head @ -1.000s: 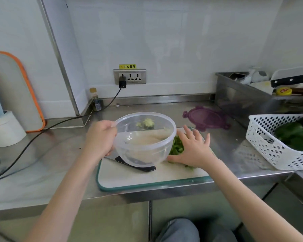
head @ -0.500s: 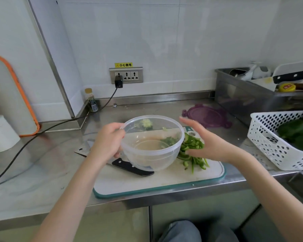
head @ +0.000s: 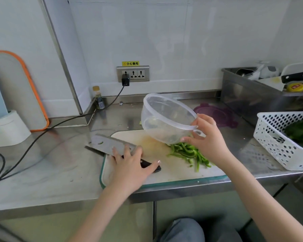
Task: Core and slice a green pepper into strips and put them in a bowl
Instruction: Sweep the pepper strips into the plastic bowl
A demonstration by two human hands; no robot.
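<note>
Swapped bowl (head: 166, 119) L→R since earlier | L hand (head: 129, 165) now flat on knife (head: 115, 147), fingers spread | pepper strips (head: 189, 152) piled on cutting board (head: 164, 175) | R hand (head: 206, 137) pinching tilted bowl's rim above strips

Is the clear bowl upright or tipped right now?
Tipped: the right hand holds the clear bowl by its rim, mouth facing left, above the pepper strips.
</note>
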